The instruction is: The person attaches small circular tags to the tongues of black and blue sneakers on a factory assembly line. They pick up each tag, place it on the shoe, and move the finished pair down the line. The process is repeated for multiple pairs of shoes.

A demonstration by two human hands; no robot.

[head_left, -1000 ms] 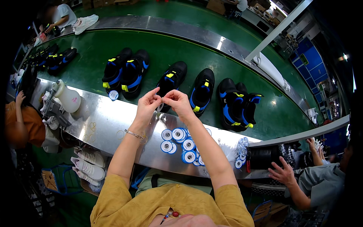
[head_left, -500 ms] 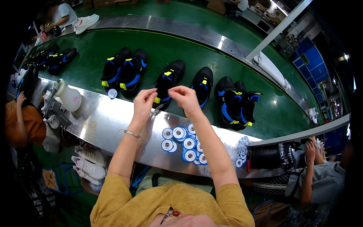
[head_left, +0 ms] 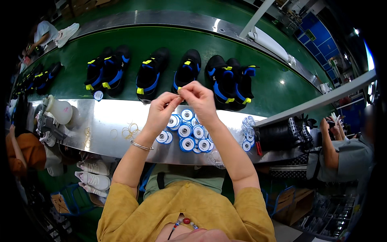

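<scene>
My left hand (head_left: 162,112) and my right hand (head_left: 200,104) meet above the metal ledge, thumbs and fingertips pinched. Whatever lies between the fingertips is too small to make out. Just beyond them is a black shoe (head_left: 194,56) with blue sides; its yellow heel tab is partly behind the right fingers. To its left stands a matching shoe (head_left: 160,60). Below the hands lies a pile of round white tags with blue rims (head_left: 186,131), partly overlapped by my right hand and forearm. A silver bangle (head_left: 141,145) circles my left wrist.
More black-and-blue shoes (head_left: 117,66) stand on the green belt (head_left: 258,68), one with a round tag (head_left: 98,95) at its heel. Thin yellowish bands (head_left: 130,131) lie on the metal ledge (head_left: 109,141). A spray gun (head_left: 50,123) is at left, red-handled pliers (head_left: 258,144) at right.
My hands have come together from a small gap, and the right one has turned inward. The whole view has shifted, so shoes and ledge appear farther left.
</scene>
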